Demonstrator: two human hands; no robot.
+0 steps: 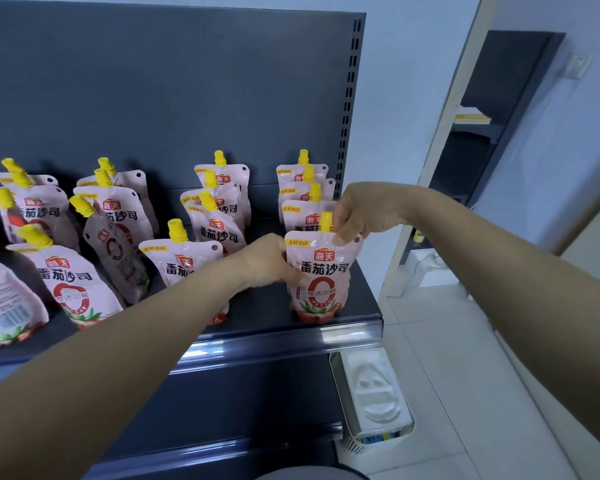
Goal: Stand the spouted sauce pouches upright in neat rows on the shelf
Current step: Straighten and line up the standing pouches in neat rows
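Front pouch [321, 271]: upright on shelf [361, 308]; left hand [271, 261] grips its side, right hand [357, 213] pinches its top.
Other pouches [215, 233]: behind it and left of it, some leaning.
Bin [340, 386]: below it, holding white moulding.

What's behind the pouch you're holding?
Three more pouches stand in a line behind the front pouch. Only their tops and yellow caps show; their bodies are covered.

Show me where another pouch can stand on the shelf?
A bare strip of shelf runs between the right row and the middle row; the left hand, holding the front pouch, crosses it. Left of that it is crowded: pouches lean and overlap.
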